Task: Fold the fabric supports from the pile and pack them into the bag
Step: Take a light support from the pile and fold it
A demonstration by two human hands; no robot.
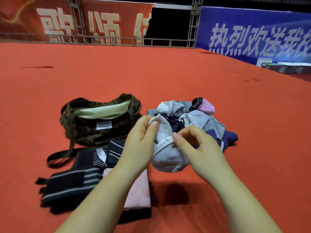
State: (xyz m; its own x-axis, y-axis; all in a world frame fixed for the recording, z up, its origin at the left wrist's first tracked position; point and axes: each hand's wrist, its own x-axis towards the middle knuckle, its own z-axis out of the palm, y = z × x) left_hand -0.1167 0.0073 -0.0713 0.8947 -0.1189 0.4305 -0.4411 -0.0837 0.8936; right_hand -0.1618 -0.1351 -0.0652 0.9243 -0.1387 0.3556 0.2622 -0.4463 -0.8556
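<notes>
Folding a pale support between both hands, above the red floor.

Nearest us lie the folded pieces: a striped black wrap (pixel 67 187), a pink piece (pixel 141 192) partly under our left forearm, and more striped black ones (pixel 101 155) just behind. Above these, our left hand (pixel 139 140) pinches the white support (pixel 166 155) at its upper rim, thumb on top, while our right hand (pixel 200 148) pinches its middle edge; both grips are narrow, closed on the cloth, which hangs bunched off the floor. We judge this the folding step, barely begun: next we need to flatten the piece and double it over before it joins the stack. Beyond, the pile (pixel 198 120) of grey, navy and pink supports waits to the right, and the camouflage bag (pixel 101 130) sits open to the left, apparently unpacked.
</notes>
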